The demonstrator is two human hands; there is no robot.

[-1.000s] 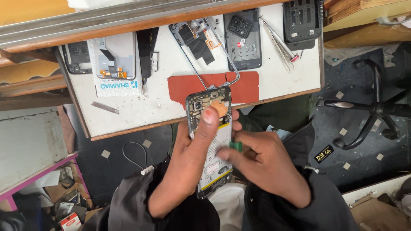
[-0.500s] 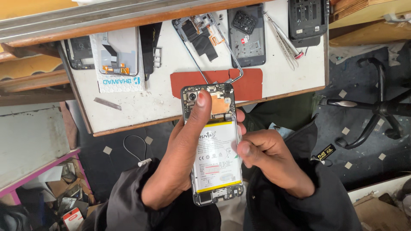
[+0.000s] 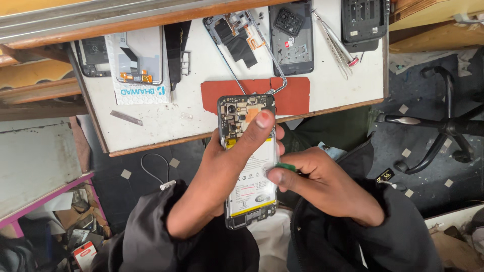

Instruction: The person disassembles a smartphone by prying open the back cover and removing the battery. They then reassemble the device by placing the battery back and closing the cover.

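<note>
My left hand (image 3: 222, 176) grips an opened smartphone (image 3: 249, 189) with its back cover off. The white battery and the circuit board show, and my thumb lies across the upper board. My right hand (image 3: 322, 184) pinches a small green tool (image 3: 286, 166) against the phone's right edge beside the battery. I hold the phone upright over my lap, just below the table's front edge.
A white worktable (image 3: 201, 60) carries a red mat (image 3: 297, 98), a phone frame (image 3: 242, 40), a dark back cover (image 3: 292, 38), tweezers (image 3: 335, 45), another dark phone part (image 3: 363, 22) and a display part (image 3: 138, 63). A black chair base (image 3: 433, 126) stands at the right. A cable (image 3: 156, 174) lies on the floor.
The phone has stayed in my left hand, with more of its battery showing than a second ago. My right hand has come up against its right edge, and the green tool shows again.
</note>
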